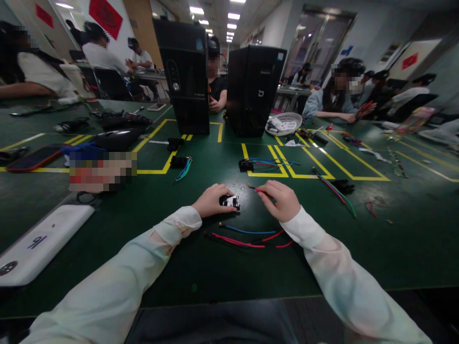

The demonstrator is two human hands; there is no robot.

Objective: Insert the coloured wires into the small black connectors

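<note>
Near the middle of the green table, my left hand (pixel 212 200) is closed around a small black-and-white connector housing (pixel 231 203). To its right, my right hand (pixel 279 198) pinches a red wire (pixel 257 189) whose brassy terminal end points left, apart from the housing. Most of that wire is hidden by the fingers. Below both hands lie a blue wire (pixel 247 231) and several red wires (pixel 236 241), partly running toward my right sleeve. Beyond my hands sits a black connector with coloured wires (pixel 247 165), and another black connector (pixel 181 162) lies to the left.
Two black computer towers (pixel 182 81) (pixel 255 91) stand at the back. A white basket (pixel 292 123) is beside the right one. More wires (pixel 333 186) and a black connector lie at right. A white device (pixel 46 243) lies at left. Co-workers sit around the table.
</note>
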